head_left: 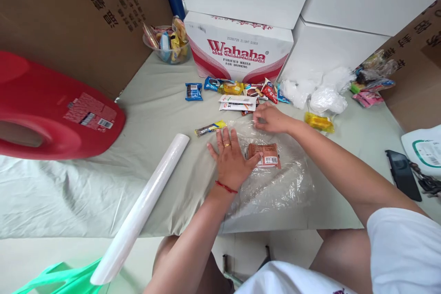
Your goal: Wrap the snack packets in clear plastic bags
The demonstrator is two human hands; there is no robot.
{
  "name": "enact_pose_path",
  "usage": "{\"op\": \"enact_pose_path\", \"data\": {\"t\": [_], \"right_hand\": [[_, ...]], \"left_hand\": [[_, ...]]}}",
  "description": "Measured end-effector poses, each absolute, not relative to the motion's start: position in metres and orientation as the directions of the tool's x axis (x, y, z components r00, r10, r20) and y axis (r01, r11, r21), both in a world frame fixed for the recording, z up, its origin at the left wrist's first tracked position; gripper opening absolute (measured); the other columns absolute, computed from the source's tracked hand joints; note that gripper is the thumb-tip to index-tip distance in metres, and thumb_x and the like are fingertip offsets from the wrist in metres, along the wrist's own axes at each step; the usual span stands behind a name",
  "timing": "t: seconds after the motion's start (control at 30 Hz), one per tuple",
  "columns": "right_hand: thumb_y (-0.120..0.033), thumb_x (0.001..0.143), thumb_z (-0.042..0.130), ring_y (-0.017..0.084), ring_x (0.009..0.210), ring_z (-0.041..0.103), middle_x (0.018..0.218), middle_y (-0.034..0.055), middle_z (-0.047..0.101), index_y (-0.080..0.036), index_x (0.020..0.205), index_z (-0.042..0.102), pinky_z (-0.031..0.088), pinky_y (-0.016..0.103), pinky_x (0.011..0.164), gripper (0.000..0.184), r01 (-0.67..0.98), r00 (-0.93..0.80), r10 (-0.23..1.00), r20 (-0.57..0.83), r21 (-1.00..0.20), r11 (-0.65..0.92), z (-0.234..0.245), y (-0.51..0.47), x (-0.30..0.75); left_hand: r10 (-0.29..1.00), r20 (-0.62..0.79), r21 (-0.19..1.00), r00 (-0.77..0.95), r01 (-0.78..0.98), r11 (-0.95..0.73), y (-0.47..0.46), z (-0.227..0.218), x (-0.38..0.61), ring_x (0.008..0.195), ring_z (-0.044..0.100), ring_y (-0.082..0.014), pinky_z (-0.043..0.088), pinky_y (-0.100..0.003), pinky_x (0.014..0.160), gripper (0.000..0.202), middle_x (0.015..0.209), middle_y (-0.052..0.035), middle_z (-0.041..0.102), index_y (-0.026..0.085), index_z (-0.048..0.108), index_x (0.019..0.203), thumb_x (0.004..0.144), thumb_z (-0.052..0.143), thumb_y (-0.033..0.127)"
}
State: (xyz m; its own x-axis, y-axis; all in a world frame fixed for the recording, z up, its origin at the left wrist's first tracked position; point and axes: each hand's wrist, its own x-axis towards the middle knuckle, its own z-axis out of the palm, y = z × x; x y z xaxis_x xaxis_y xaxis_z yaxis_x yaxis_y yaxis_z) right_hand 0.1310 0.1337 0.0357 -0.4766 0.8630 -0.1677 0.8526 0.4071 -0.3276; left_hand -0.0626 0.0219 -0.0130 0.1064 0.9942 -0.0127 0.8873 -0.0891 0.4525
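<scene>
A sheet of clear plastic film lies spread on the cloth-covered table. On it rests a brown wrapped snack packet with a barcode. My left hand presses flat on the film's left side, fingers spread, its thumb touching the packet. Beyond the packet, my right hand has its fingers curled at the film's far edge and pinches it; the fingertips are partly hidden. A yellow and dark snack bar lies just past my left fingertips. White snack sticks are near my right hand.
A white film roll overhangs the front edge at left, near a large red jug. Several snacks, including a blue packet, line up before the Wahaba-style red and white carton. Crumpled film, a yellow packet and a phone lie right.
</scene>
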Motion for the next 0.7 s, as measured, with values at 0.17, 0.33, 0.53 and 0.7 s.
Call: {"op": "enact_pose_path", "data": {"t": [0.17, 0.33, 0.53, 0.7], "right_hand": [[-0.036, 0.093, 0.06, 0.018, 0.075, 0.055, 0.087, 0.0044, 0.068, -0.017, 0.103, 0.064, 0.037, 0.027, 0.071, 0.022, 0.777, -0.509, 0.853, -0.119, -0.49, 0.395, 0.043, 0.116, 0.138], [-0.03, 0.084, 0.077, 0.014, 0.064, 0.051, 0.073, -0.0013, 0.061, -0.015, 0.099, 0.07, 0.032, 0.025, 0.061, 0.022, 0.861, -0.399, 0.891, -0.217, -0.423, 0.283, 0.046, 0.105, 0.136], [-0.022, 0.1, 0.054, 0.015, 0.077, 0.057, 0.088, 0.0046, 0.064, -0.017, 0.109, 0.076, 0.037, 0.025, 0.069, 0.024, 0.765, -0.532, 0.846, -0.025, -0.442, 0.468, 0.053, 0.049, 0.134], [-0.03, 0.106, 0.048, 0.02, 0.089, 0.058, 0.096, 0.0073, 0.066, -0.025, 0.143, 0.062, 0.042, 0.027, 0.07, 0.039, 0.693, -0.666, 0.745, 0.043, -0.335, 0.639, 0.031, -0.003, 0.139]], "left_hand": [[0.998, 0.018, 0.468, 0.067, 0.881, -0.067, 0.019, -0.017, -0.061, 0.162, 0.009, -0.0398, 0.003, -0.071, 0.125, 0.117, 0.172, -0.0269, 0.018, 0.004, 0.021, 0.164, 0.081, 0.066, 0.072], [0.998, 0.047, 0.471, 0.041, 0.88, -0.059, 0.018, -0.019, -0.06, 0.162, 0.008, -0.0408, 0.005, -0.071, 0.125, 0.119, 0.171, -0.0292, 0.018, 0.004, 0.018, 0.164, 0.08, 0.066, 0.073], [0.997, 0.078, 0.49, 0.021, 0.87, -0.056, 0.015, -0.022, -0.059, 0.162, 0.008, -0.0408, 0.005, -0.071, 0.125, 0.12, 0.171, -0.03, 0.017, 0.003, 0.015, 0.164, 0.08, 0.066, 0.072], [0.997, 0.07, 0.585, 0.009, 0.81, -0.049, 0.016, -0.024, -0.064, 0.161, 0.016, -0.0403, 0.003, -0.071, 0.125, 0.11, 0.17, -0.029, 0.021, 0.007, 0.015, 0.164, 0.082, 0.069, 0.055]]}}
